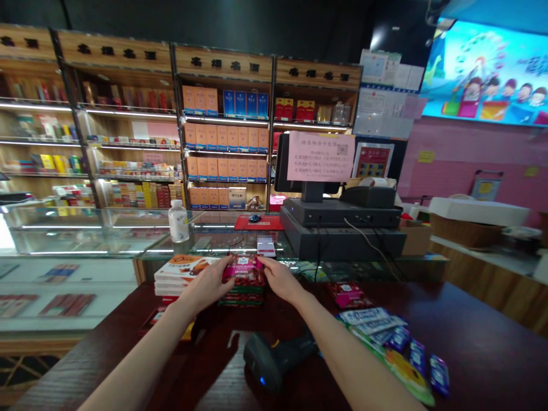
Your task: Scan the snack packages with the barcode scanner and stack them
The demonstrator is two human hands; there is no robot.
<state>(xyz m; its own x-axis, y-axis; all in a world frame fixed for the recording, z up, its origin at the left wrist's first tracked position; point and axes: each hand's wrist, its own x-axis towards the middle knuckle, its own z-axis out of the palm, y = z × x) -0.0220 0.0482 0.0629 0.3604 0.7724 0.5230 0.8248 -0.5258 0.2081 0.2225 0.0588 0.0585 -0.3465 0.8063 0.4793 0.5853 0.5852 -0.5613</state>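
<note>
my left hand (205, 287) and right hand (279, 279) were pinching the red foil snack packet (245, 271) by its side edges; it looked light, floppy and slippery, best held there

Long wooden shelves (226, 68) with lights stand behind a glass counter (85, 228). On the right is a pink wall (471, 148), with a big bright screen (483, 71) above.

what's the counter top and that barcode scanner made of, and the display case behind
The counter top: dark wood or laminate, glossy sheen. The barcode scanner: probably black plastic, dull moulded shell. The display case: glass, clear reflective panes.
</note>
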